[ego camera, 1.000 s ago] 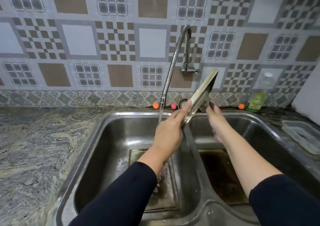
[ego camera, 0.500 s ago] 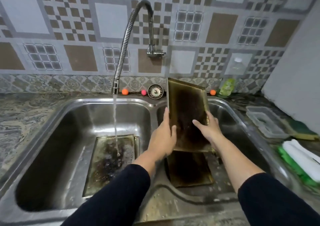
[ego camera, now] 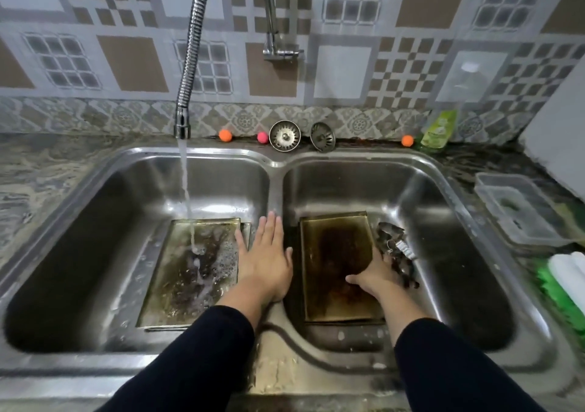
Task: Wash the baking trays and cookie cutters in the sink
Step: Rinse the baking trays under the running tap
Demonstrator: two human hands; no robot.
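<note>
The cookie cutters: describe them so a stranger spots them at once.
Find the double sink and look in its right basin. A dark baking tray lies flat there; the cookie cutters sit against its right edge, a small pile of thin, shaped metal outlines.

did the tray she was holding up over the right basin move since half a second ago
Yes. The tray has gone down: it now lies flat on the right basin floor, below the sink divider, with the right hand on its edge.
</note>
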